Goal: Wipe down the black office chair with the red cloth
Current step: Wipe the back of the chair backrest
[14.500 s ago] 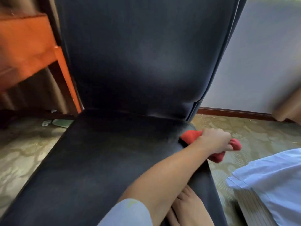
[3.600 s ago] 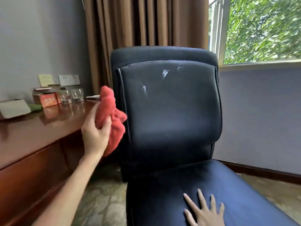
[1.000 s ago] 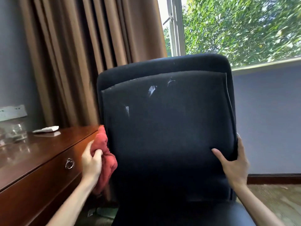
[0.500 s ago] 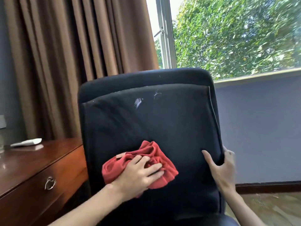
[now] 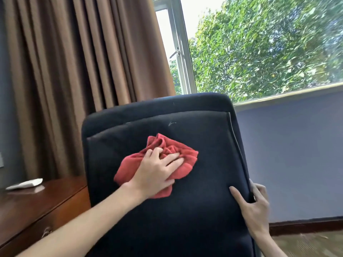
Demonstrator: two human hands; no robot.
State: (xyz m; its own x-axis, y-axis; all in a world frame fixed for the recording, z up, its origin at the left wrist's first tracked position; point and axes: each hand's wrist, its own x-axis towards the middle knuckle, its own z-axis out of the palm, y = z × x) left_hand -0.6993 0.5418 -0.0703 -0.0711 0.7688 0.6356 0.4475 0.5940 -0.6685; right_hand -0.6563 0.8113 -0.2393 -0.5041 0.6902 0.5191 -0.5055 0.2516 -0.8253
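- Two hands work the black office chair [image 5: 185, 210]: the left hand [image 5: 156, 173] lies flat with straight fingers on the red cloth [image 5: 167, 156], pressing it against the upper middle of the backrest front; the right hand [image 5: 254, 204] grasps the backrest's right edge, thumb on the front and fingers wrapped behind.
- Bunched and folded, the red cloth looks soft and light; it should drag easily over fabric, though a flat palm may let it ball up, so a spread hand on its centre seems the best hold.
- Padded fabric covers the backrest, which probably yields a little and may tip or swivel under pressure, hence the bracing at the side seam.
- A small pale mark [image 5: 171, 123] sits above the cloth, just below the top band, apparently not yet wiped.
- Room: the wooden desk [image 5: 37, 204] stands just beside the chair's left edge and the brown curtain [image 5: 74, 71] hangs behind it; the right side by the grey wall [image 5: 297, 154] is open.
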